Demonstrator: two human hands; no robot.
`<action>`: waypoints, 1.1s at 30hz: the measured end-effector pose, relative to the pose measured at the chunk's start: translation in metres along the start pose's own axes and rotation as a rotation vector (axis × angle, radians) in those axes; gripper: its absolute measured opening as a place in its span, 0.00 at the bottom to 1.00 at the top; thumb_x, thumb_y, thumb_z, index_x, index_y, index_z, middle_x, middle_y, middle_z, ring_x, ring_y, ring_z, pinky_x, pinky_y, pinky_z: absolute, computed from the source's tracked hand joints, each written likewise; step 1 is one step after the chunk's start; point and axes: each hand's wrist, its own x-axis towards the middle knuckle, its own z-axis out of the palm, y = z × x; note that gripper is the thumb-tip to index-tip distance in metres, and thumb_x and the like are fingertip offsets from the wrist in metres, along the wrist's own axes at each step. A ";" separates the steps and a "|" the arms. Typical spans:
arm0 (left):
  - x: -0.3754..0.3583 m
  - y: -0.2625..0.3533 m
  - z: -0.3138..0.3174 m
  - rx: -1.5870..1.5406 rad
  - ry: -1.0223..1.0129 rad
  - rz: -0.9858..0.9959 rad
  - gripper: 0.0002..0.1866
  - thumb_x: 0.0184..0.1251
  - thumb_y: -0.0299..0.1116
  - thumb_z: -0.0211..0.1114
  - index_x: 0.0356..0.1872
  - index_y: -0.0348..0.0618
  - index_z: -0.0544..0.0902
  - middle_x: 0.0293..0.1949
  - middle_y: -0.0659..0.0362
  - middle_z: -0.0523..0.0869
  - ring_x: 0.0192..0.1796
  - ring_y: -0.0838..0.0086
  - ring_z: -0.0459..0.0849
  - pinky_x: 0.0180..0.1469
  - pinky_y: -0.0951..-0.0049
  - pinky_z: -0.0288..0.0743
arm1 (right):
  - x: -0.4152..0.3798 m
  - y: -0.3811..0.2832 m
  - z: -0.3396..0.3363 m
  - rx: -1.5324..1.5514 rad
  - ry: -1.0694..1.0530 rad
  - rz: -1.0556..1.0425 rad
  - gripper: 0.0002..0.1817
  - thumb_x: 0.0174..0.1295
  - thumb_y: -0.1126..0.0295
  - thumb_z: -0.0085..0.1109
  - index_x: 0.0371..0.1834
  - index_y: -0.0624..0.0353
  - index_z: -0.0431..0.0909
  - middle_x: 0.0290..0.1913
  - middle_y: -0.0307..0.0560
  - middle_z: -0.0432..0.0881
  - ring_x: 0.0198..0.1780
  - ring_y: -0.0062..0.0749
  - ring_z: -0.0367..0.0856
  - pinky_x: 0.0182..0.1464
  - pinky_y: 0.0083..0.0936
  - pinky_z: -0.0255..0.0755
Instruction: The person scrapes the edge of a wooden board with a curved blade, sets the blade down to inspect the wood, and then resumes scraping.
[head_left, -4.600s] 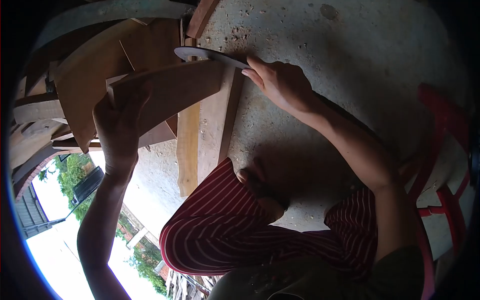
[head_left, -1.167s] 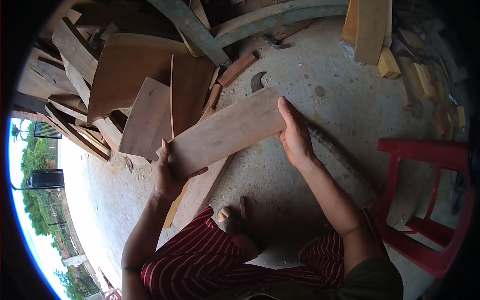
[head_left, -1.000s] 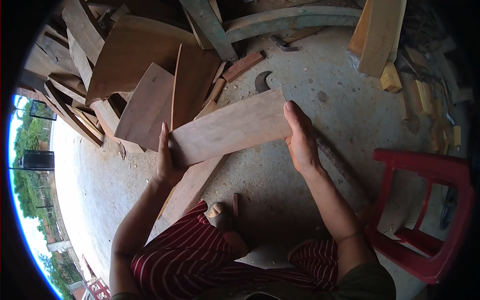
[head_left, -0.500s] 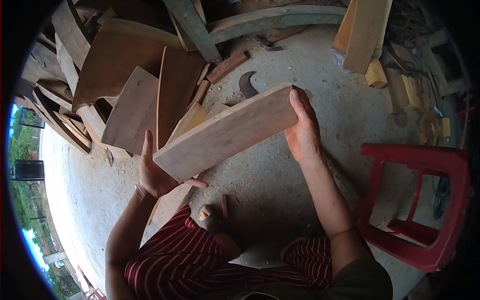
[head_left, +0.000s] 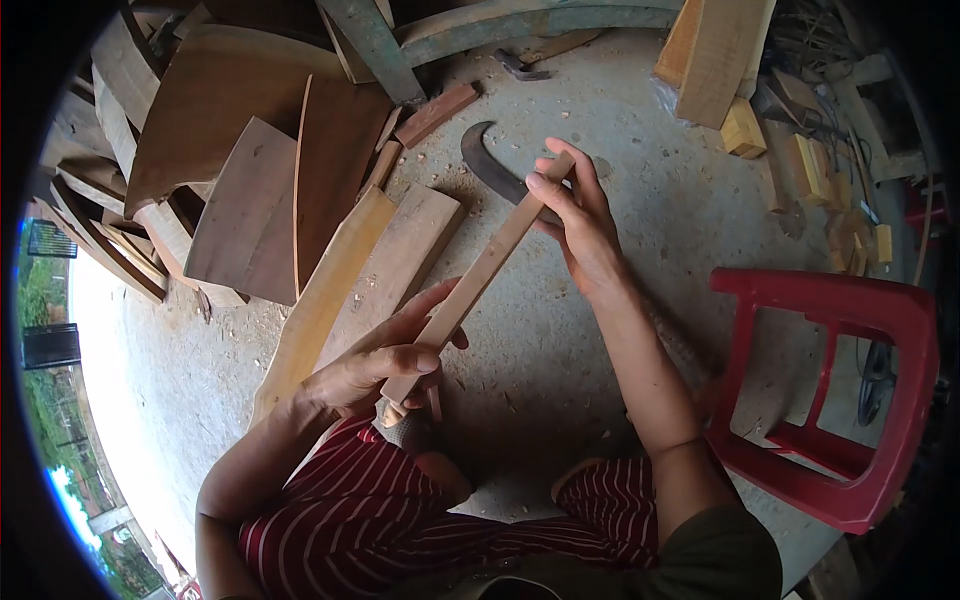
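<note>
A wooden board (head_left: 485, 277) is held edge-on in front of me, so only its narrow side shows. My left hand (head_left: 385, 355) grips its lower end, thumb on the near edge. At the upper end, my right hand (head_left: 578, 210) pinches the board between thumb and fingers. Behind the upper end, a curved dark blade (head_left: 485, 157) lies on the floor, its other end hidden by the board and my right hand. Below and left of the board, a thick plank (head_left: 400, 255) lies beside a yellowish plank (head_left: 335, 290) on the floor.
A pile of wooden panels (head_left: 240, 110) leans at the left. At the right stands a red plastic stool (head_left: 730, 370). Yellow wood blocks (head_left: 742, 130) sit at the back right. A reddish wood piece (head_left: 437, 114) and a dark metal tool (head_left: 520, 66) lie on the concrete floor.
Both hands have turned the board from its broad face to its narrow edge and to a steeper slant. My left hand's fingers have closed round the lower end.
</note>
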 end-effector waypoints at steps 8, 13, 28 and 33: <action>0.002 -0.006 -0.005 0.145 -0.022 0.012 0.59 0.50 0.50 0.68 0.79 0.45 0.41 0.51 0.53 0.69 0.36 0.77 0.77 0.31 0.76 0.80 | 0.014 0.008 -0.014 0.130 0.000 0.094 0.16 0.65 0.57 0.58 0.51 0.50 0.80 0.49 0.43 0.80 0.53 0.29 0.77 0.45 0.36 0.79; 0.000 -0.007 -0.005 0.066 -0.011 -0.019 0.59 0.48 0.51 0.69 0.79 0.45 0.43 0.48 0.54 0.69 0.34 0.78 0.77 0.31 0.76 0.80 | 0.025 0.020 -0.020 0.227 -0.071 0.237 0.20 0.69 0.53 0.54 0.57 0.51 0.76 0.53 0.43 0.79 0.59 0.33 0.76 0.52 0.41 0.77; 0.037 -0.049 -0.021 0.898 0.823 0.508 0.53 0.66 0.49 0.69 0.78 0.42 0.40 0.64 0.44 0.70 0.62 0.63 0.73 0.63 0.66 0.69 | -0.040 0.041 0.046 0.201 -0.559 0.138 0.38 0.70 0.64 0.55 0.79 0.57 0.48 0.72 0.52 0.64 0.68 0.34 0.67 0.68 0.32 0.64; 0.026 -0.023 -0.025 0.124 0.688 0.352 0.34 0.72 0.44 0.63 0.72 0.39 0.61 0.52 0.56 0.80 0.50 0.73 0.80 0.55 0.64 0.74 | -0.038 0.017 0.035 0.255 -0.609 0.299 0.38 0.69 0.69 0.53 0.79 0.60 0.47 0.69 0.51 0.68 0.68 0.29 0.67 0.65 0.27 0.67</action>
